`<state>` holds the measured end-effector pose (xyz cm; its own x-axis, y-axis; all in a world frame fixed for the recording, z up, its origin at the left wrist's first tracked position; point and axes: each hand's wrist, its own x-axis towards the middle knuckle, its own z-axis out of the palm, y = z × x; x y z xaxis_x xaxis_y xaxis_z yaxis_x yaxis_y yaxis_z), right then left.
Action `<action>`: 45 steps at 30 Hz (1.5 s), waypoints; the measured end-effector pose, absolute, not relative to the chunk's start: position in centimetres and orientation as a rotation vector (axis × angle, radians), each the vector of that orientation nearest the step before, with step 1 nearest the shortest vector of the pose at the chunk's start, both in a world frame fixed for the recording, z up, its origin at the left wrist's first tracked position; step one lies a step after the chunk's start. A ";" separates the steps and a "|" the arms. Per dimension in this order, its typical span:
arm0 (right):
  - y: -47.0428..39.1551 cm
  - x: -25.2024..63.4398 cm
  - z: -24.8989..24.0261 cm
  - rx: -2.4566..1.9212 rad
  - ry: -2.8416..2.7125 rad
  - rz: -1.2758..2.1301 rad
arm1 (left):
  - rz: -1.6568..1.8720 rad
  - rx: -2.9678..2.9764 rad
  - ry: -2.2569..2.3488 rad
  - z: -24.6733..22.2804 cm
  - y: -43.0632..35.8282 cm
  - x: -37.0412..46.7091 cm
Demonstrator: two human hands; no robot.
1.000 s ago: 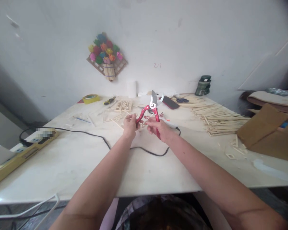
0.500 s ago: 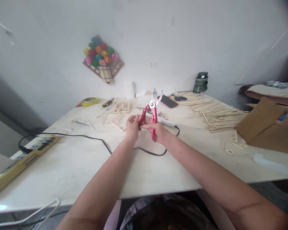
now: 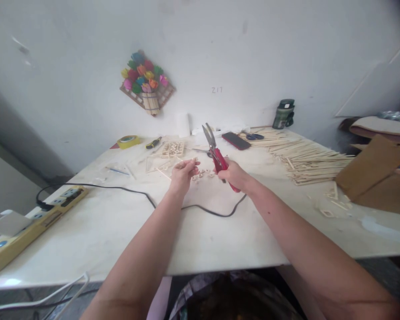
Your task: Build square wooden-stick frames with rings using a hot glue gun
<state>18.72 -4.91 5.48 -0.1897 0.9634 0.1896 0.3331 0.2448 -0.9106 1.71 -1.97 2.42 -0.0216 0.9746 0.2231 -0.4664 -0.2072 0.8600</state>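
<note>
Far left of the left grip: power strip [image 3: 42, 226], cut off at frame edge. Left grip [image 3: 182, 174] has fingers curled, fingertips close; can't tell if they pinch a pale sliver. Between grips, on the tabletop [image 3: 220, 242]: small wood bits [image 3: 202, 175], too small to make out singly. Right grip [image 3: 235, 174] closed round red shears [image 3: 220, 160], handles partly covered, blades up and left of it. Right of that grip: stick pile [image 3: 315, 163], then cardboard box [image 3: 376, 171], cut off. Room nearer than both grips, between forearms, to the tabletop's near edge.

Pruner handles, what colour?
Red; the pruner handles show best in the head view.
</note>
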 end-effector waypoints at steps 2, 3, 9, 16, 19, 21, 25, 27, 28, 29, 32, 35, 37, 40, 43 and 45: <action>-4.9 19.0 5.7 -1.421 -1.783 0.721 | 1.528 1.007 0.678 2.4 -2.0 1.7; -4.9 19.1 5.8 -1.483 -1.834 0.617 | 1.522 1.009 0.668 2.4 -2.0 1.7; -4.7 19.8 5.9 -1.643 -2.095 0.121 | 1.485 1.031 0.558 2.0 -1.8 1.6; -4.4 20.6 6.0 -1.770 -2.271 -0.097 | 1.468 1.042 0.486 2.0 -1.9 1.5; -4.5 20.6 6.0 -1.790 -2.308 -0.109 | 1.466 1.059 0.471 2.0 -1.8 1.5; -4.6 20.6 6.1 -1.795 -2.330 -0.093 | 1.467 1.068 0.466 2.0 -1.8 1.4; -4.8 20.5 6.2 -1.786 -2.344 -0.078 | 1.467 1.082 0.458 2.0 -1.8 1.5; -4.8 20.5 6.3 -1.791 -2.341 -0.083 | 1.463 1.097 0.448 2.1 -1.9 1.5; -4.8 20.5 6.3 -1.795 -2.340 -0.087 | 1.463 1.102 0.443 2.1 -1.9 1.5; -4.8 20.5 6.3 -1.800 -2.337 -0.092 | 1.465 1.103 0.438 2.1 -1.9 1.5; -4.8 20.4 6.2 -1.808 -2.332 -0.098 | 1.468 1.100 0.423 2.1 -1.9 1.5; -4.7 20.3 6.1 -1.814 -2.318 -0.115 | 1.463 1.102 0.418 2.0 -1.9 1.5; -4.8 20.2 6.1 -1.823 -2.304 -0.130 | 1.461 1.097 0.422 1.9 -1.8 1.6; -4.9 20.1 6.1 -1.829 -2.292 -0.139 | 1.468 1.085 0.426 1.8 -1.7 1.6; -5.1 20.0 6.2 -1.815 -2.282 -0.151 | 1.475 1.076 0.426 1.7 -1.6 1.6; -5.1 20.0 6.2 -1.809 -2.277 -0.160 | 1.474 1.072 0.431 1.7 -1.6 1.6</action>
